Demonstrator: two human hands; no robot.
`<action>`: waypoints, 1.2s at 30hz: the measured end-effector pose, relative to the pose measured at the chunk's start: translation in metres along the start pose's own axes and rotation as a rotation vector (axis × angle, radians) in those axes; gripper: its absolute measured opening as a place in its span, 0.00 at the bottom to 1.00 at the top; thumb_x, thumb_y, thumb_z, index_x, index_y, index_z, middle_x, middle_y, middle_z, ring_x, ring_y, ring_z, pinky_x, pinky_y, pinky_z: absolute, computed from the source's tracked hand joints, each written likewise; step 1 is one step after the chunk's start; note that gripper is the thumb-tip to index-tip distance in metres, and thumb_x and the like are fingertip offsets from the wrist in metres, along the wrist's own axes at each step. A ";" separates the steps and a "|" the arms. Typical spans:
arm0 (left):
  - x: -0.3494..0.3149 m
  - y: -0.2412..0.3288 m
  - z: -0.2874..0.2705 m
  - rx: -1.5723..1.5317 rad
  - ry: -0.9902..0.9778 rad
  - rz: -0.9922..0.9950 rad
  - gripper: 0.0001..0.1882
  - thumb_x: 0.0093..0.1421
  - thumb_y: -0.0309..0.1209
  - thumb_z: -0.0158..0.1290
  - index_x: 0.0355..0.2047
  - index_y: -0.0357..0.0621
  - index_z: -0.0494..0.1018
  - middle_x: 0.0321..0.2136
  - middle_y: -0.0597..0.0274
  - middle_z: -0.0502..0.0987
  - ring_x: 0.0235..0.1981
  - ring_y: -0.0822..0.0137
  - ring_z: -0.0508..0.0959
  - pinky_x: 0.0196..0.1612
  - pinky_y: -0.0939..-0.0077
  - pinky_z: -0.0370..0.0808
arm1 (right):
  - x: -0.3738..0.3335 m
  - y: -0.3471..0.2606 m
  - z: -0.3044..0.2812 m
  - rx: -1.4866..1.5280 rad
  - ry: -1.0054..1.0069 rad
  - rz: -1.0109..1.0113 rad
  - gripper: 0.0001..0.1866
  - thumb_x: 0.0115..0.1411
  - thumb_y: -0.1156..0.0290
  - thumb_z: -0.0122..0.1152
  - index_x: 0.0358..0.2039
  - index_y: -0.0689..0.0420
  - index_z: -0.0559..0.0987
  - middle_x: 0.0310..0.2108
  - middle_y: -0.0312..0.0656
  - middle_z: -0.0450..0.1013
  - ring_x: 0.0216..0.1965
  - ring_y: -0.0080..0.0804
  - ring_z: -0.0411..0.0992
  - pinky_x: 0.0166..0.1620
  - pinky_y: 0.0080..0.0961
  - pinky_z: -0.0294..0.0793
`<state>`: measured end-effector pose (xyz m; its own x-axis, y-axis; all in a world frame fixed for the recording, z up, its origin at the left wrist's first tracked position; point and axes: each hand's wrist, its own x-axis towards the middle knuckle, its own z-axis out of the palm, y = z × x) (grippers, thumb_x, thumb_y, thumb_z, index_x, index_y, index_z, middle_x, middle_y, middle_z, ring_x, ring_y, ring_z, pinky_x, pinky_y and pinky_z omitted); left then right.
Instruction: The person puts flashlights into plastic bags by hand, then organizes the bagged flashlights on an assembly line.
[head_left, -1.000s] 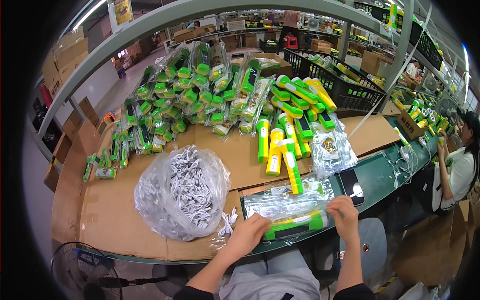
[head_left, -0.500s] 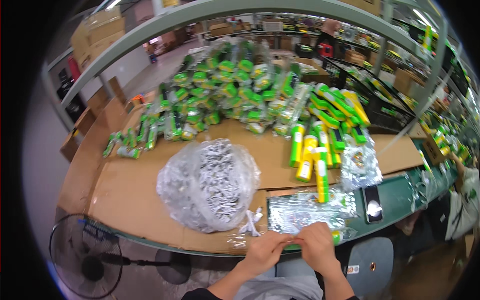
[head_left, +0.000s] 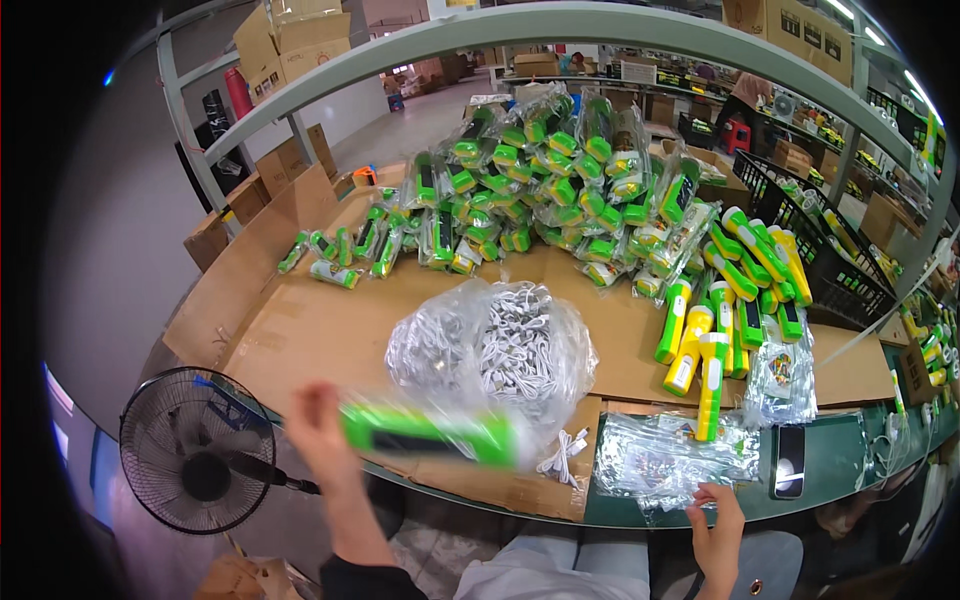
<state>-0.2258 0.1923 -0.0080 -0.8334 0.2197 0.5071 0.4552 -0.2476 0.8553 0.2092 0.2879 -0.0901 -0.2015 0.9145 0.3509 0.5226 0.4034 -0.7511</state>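
My left hand [head_left: 325,435], blurred by motion, is closed on one end of a green flashlight [head_left: 440,436] with a dark panel, in a clear plastic bag. It holds this sideways over the front edge of the cardboard, left of a clear sack [head_left: 592,350] full of coiled white cables [head_left: 515,345]. One coiled cable [head_left: 563,456] lies apart beside the sack. My right hand [head_left: 716,522] is open, thumb and fingers parted, just in front of a stack of clear printed bags [head_left: 668,458]. Behind that stack, loose green and yellow flashlights [head_left: 710,385] lie in a pile.
A large heap of bagged flashlights [head_left: 540,180] fills the back of the table. A black phone [head_left: 789,462] rests on the green tabletop [head_left: 835,455] at right. A black crate [head_left: 820,240] stands behind; a fan [head_left: 205,475] stands at left, a metal bar arches overhead.
My hands were together at the front edge around a bagged flashlight. My left hand has carried it far left; my right hand has come away and opened. The view has shifted left.
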 end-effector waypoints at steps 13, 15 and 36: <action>0.138 -0.132 0.071 0.236 -0.328 0.212 0.21 0.63 0.27 0.51 0.57 0.41 0.65 0.53 0.55 0.65 0.57 0.59 0.66 0.59 0.64 0.63 | -0.004 0.024 -0.013 -0.178 0.057 -0.024 0.10 0.53 0.77 0.64 0.37 0.61 0.76 0.31 0.46 0.74 0.33 0.43 0.73 0.39 0.35 0.71; 0.033 -0.094 0.093 0.041 -0.616 0.140 0.21 0.59 0.22 0.53 0.53 0.40 0.67 0.52 0.57 0.69 0.53 0.60 0.70 0.56 0.66 0.67 | 0.006 0.034 -0.023 -0.297 0.047 -0.019 0.09 0.53 0.75 0.65 0.35 0.60 0.76 0.35 0.47 0.74 0.40 0.48 0.70 0.43 0.40 0.68; -0.275 -0.038 0.222 0.519 -1.154 0.575 0.24 0.45 0.35 0.66 0.43 0.46 0.74 0.43 0.65 0.70 0.44 0.60 0.70 0.39 0.58 0.66 | 0.091 0.073 0.020 -0.509 -0.309 -0.164 0.23 0.38 0.71 0.75 0.36 0.52 0.75 0.35 0.39 0.73 0.43 0.42 0.70 0.44 0.43 0.67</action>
<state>0.0551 0.3505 -0.1566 0.1199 0.9170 0.3805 0.9173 -0.2489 0.3109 0.2122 0.4014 -0.1244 -0.5040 0.8393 0.2039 0.7787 0.5437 -0.3130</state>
